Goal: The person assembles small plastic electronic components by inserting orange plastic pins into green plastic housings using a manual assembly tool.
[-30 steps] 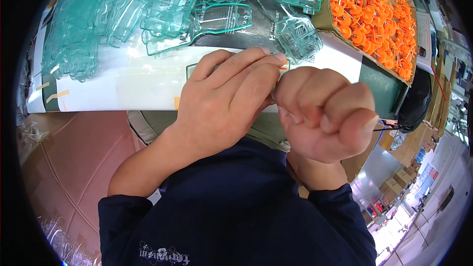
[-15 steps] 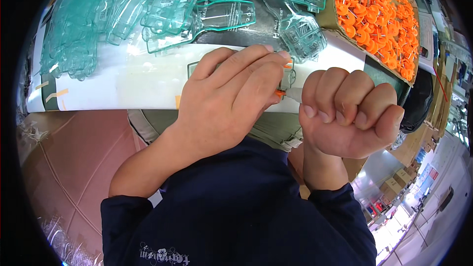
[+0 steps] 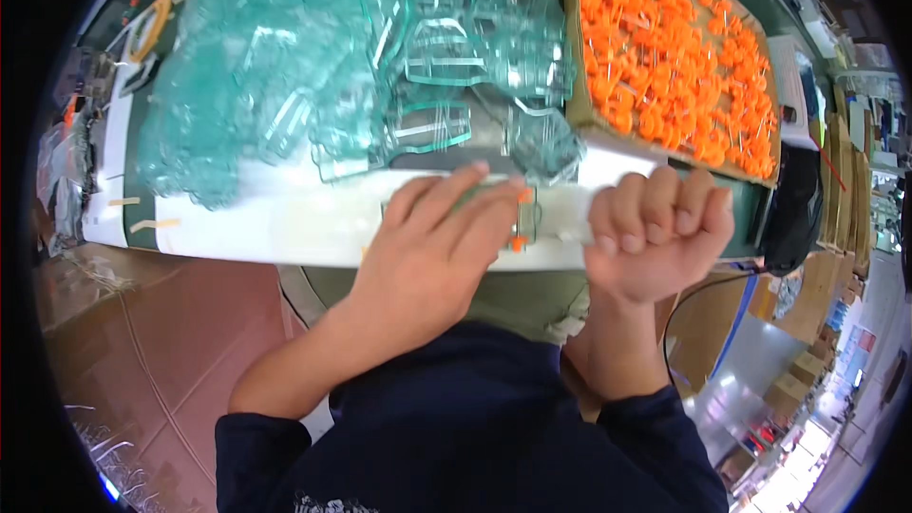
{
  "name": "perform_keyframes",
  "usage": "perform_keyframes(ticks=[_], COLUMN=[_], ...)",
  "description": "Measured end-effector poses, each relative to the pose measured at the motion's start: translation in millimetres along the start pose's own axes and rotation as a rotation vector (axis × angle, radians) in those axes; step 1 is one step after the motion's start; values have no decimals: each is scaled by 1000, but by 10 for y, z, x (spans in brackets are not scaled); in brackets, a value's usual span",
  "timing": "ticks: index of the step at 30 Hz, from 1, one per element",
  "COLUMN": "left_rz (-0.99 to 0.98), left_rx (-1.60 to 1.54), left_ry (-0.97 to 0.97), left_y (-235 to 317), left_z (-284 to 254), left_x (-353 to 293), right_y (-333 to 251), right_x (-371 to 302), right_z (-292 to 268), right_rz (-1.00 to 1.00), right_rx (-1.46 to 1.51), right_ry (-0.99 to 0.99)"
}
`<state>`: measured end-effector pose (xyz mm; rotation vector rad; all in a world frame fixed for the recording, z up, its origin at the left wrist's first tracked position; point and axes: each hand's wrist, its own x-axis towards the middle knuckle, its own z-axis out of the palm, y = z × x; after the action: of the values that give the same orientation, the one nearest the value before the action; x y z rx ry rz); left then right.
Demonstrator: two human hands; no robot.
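Note:
My left hand (image 3: 432,252) rests over a clear plastic part (image 3: 535,218) on the white work surface, fingers bent and pressed on it. Two small orange wheels (image 3: 519,243) show at the part's edge beside my fingertips; the rest of the part is hidden under the hand. To its right, my right hand (image 3: 655,233) is closed in a fist, knuckles away from me. A blurred pale tool (image 3: 573,216) sticks out of the fist toward the part, apart from the wheels; its body is hidden in my fingers.
Beyond my hands lies a large heap of clear greenish plastic shells (image 3: 285,66). An open cardboard box (image 3: 573,66) full of orange wheels with metal pins stands at the far right. A black bag (image 3: 796,209) hangs by the table's right end, and a yellow tape roll (image 3: 150,27) lies far left.
The view has shifted, so the table and box appear lower and further left. The pale tool in my right hand has drawn away from the orange wheel. My left hand stays on the part.

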<state>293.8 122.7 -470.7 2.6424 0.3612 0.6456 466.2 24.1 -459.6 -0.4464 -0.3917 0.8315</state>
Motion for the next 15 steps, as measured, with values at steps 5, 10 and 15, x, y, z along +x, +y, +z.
perform_keyframes(ticks=[5, 10, 15], left_rz=[-111, -251, -231], left_rx=[-145, -320, -286], left_ry=[-80, -71, -122], left_y=[125, 57, 68], left_z=[-76, -62, -119], left_x=[-140, -83, -59], right_y=[-358, -108, -265], right_x=[-154, -257, -253], right_z=[38, 205, 168], right_rz=[259, 295, 304], right_rx=[-395, -1944, -2018], right_ry=[174, -351, -291])
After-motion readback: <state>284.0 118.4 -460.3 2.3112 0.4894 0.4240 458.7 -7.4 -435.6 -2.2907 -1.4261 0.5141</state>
